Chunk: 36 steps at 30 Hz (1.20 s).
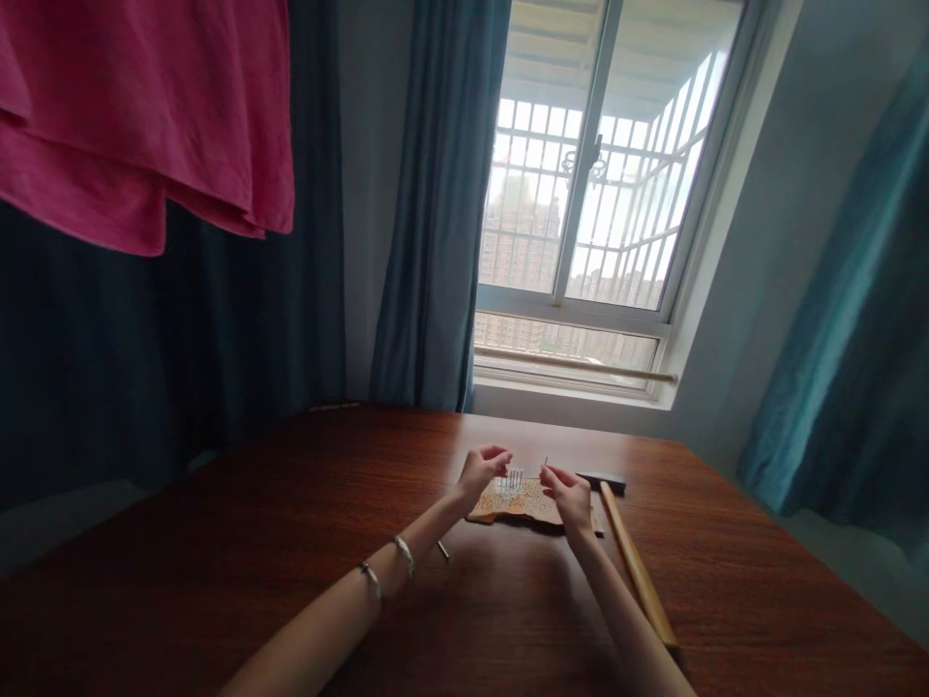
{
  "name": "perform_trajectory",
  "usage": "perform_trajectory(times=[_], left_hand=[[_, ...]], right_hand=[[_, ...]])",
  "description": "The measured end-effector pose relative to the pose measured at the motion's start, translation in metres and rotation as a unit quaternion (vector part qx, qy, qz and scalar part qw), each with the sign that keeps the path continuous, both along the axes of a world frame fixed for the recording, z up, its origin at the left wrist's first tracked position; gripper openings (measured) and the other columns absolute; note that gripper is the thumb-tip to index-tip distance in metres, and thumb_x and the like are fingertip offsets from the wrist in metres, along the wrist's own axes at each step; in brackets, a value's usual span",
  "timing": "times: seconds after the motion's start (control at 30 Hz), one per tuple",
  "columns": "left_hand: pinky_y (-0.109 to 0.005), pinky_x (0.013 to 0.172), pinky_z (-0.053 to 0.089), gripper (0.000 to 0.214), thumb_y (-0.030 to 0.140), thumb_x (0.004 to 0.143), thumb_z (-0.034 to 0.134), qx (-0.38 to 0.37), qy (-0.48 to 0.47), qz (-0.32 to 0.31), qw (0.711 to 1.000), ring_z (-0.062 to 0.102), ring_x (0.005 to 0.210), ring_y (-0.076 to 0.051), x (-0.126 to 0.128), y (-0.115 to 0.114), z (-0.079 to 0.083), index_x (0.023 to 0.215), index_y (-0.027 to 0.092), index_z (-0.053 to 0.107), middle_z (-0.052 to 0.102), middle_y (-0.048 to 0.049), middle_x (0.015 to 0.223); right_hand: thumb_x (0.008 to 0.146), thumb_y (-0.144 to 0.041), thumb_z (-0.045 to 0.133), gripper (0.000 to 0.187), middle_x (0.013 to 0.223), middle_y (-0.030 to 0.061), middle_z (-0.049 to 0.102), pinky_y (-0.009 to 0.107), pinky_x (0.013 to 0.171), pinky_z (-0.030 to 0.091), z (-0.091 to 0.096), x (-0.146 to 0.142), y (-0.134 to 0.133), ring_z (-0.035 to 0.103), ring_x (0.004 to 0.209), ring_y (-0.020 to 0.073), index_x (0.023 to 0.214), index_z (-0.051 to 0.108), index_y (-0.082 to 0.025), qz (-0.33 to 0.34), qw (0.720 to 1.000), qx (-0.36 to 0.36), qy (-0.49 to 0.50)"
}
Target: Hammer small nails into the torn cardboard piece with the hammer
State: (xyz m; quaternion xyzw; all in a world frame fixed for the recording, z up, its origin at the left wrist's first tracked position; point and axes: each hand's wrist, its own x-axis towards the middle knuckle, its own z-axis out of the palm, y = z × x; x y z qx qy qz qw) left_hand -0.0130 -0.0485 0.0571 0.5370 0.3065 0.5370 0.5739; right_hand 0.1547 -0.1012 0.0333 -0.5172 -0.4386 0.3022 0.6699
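Observation:
A wooden board [533, 501] covered in small dark holes or dots lies on the table, its near edge wavy. Several thin metal nails [515, 478] stand upright in a row on its left part. Over the board's left end, my left hand [482, 470] is closed with fingertips together beside these nails; what it pinches, if anything, is too small to make out. My right hand [569, 495] hovers at the right part of the board, pinching a thin nail [546, 462] that points up. A hammer [633, 560] with a wooden handle and dark head rests just right of my right hand.
All this is on a brown wooden table [290, 542]. A short metal rod [442, 551] lies under my left forearm. Behind the table are a barred window [581, 194] and blue curtains [442, 213]. Pink cloth [160, 116] hangs at upper left.

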Motion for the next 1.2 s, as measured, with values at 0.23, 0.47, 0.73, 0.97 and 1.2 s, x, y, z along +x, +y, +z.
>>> perform_trajectory(times=[0.23, 0.47, 0.73, 0.97, 1.2], left_hand=[[-0.019, 0.053, 0.047, 0.009, 0.013, 0.078, 0.053, -0.231, -0.285, 0.056, 0.929, 0.053, 0.051, -0.008, 0.005, 0.056, -0.006, 0.071, 0.010, 0.059, 0.057, -0.0031, 0.060], [-0.021, 0.054, 0.044, 0.015, 0.022, 0.078, 0.048, -0.260, -0.268, 0.058, 0.926, 0.052, 0.051, -0.010, 0.029, 0.065, -0.027, 0.073, 0.011, 0.057, 0.056, -0.0032, 0.060], [-0.024, 0.055, 0.042, 0.015, 0.021, 0.075, 0.047, -0.256, -0.238, 0.058, 0.935, 0.051, 0.049, -0.011, 0.034, 0.064, -0.044, 0.066, 0.013, 0.054, 0.054, -0.0028, 0.056], [-0.025, 0.059, 0.041, 0.028, 0.039, 0.071, 0.056, -0.159, -0.185, 0.008, 0.970, 0.052, 0.055, -0.012, 0.035, 0.062, -0.049, 0.070, 0.011, 0.058, 0.055, -0.0028, 0.058], [-0.024, 0.063, 0.040, 0.035, 0.045, 0.072, 0.059, 0.036, 0.030, -0.058, 0.997, 0.055, 0.067, -0.014, 0.028, 0.049, -0.045, 0.085, 0.013, 0.064, 0.061, -0.0047, 0.074]], right_hand=[[0.063, -0.045, 0.066, 0.040, 0.074, 0.0101, 0.072, 0.034, 0.068, 0.052, -0.019, 0.023, 0.054, 0.067, 0.073, 0.0240, 0.084, 0.071, -0.012, -0.012, 0.998, 0.001, -0.068], [0.066, -0.041, 0.064, 0.028, 0.085, 0.0073, 0.073, 0.034, 0.080, 0.049, -0.035, 0.016, 0.061, 0.067, 0.081, 0.0231, 0.081, 0.072, -0.018, 0.032, 0.987, 0.001, -0.156], [0.072, -0.040, 0.058, 0.027, 0.083, 0.0056, 0.073, 0.031, 0.071, 0.050, -0.038, 0.010, 0.050, 0.066, 0.077, 0.0218, 0.082, 0.072, -0.019, 0.047, 0.971, -0.002, -0.236], [0.074, -0.036, 0.055, 0.025, 0.080, 0.0055, 0.073, 0.028, 0.068, 0.049, -0.032, 0.006, 0.043, 0.065, 0.075, 0.0205, 0.081, 0.071, -0.019, 0.064, 0.960, 0.011, -0.274], [0.075, -0.029, 0.053, 0.021, 0.078, 0.0041, 0.071, 0.027, 0.068, 0.048, -0.039, 0.006, 0.048, 0.063, 0.072, 0.0181, 0.080, 0.071, -0.020, 0.075, 0.946, 0.026, -0.316]])
